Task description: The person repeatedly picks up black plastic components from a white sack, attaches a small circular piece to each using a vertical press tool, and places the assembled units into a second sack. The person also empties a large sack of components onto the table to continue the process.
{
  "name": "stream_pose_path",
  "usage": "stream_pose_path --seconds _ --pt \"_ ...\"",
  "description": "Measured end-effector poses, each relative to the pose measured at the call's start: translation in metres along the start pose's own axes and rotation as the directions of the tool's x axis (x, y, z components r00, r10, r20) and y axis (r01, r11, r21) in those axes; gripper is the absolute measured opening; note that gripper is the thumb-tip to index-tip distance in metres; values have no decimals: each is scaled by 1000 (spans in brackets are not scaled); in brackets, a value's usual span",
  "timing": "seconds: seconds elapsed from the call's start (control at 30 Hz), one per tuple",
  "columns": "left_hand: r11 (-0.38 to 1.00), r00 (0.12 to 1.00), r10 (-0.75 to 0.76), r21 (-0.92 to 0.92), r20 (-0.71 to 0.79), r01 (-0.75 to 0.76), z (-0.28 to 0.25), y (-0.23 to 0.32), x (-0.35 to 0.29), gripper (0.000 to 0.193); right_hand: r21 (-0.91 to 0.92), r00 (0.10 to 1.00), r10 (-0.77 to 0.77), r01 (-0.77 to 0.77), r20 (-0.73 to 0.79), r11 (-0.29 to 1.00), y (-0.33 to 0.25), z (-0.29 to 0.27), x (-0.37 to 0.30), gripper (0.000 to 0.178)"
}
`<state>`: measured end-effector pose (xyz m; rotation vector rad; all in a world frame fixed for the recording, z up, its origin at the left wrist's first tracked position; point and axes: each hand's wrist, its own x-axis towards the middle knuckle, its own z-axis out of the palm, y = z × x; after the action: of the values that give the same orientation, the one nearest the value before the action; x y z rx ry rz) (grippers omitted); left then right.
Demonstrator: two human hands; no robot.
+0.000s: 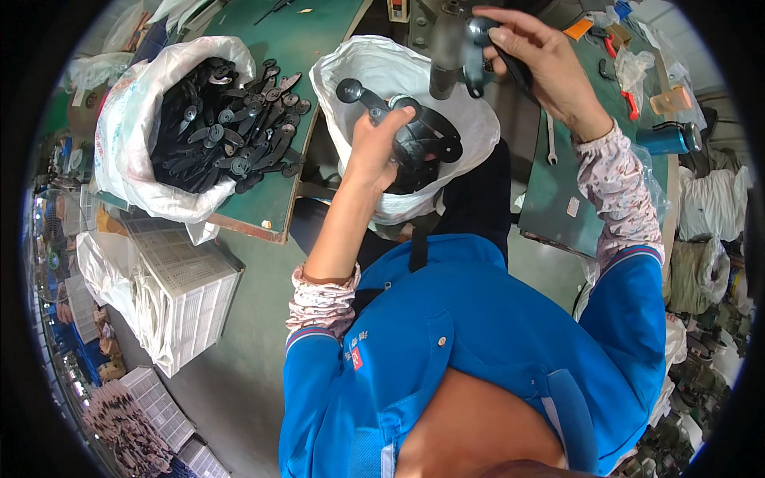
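Observation:
My left hand (376, 142) is closed around several black lever-like parts (431, 127) with round ends, above the mouth of a white sack (470, 131). More dark parts sit low in that sack, partly hidden by the hand. Farther right and higher, my right hand (550, 65) grips a black lever-shaped part (514, 70) between thumb and fingers. Its near end is beside the upright metal cylinder (443, 80) of a machine; whether the two touch, I cannot tell.
On the green table at left stands an open white sack (119, 151) heaped with black parts (231, 127). A white plastic crate (199, 311) is on the floor below. The right bench (562, 191) carries a wrench (551, 142), a blue bottle (665, 139) and red-handled tools.

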<state>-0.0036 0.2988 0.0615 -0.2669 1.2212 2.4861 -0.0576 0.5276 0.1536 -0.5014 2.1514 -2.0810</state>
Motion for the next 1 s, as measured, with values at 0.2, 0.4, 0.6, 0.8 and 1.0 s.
stream_pose_path --seconds 0.2,0.4,0.6,0.8,1.0 --pt "1000 1000 -7 26 13 7 0 1 -4 20 -75 959 269 -276 -85 958 -47 13 38 20" --pt "999 1000 -20 33 23 19 2 5 -6 20 -60 974 218 -222 -61 973 -29 17 41 22" --pt "998 999 -29 65 40 26 -1 3 -6 19 -167 976 194 -175 103 970 19 19 -4 57" --pt "994 987 -102 53 122 96 7 -3 -5 23 -290 960 95 -15 263 957 56 33 -39 53" --pt "986 972 -87 155 218 53 12 2 -14 27 -212 950 159 -103 268 972 48 28 -37 35"
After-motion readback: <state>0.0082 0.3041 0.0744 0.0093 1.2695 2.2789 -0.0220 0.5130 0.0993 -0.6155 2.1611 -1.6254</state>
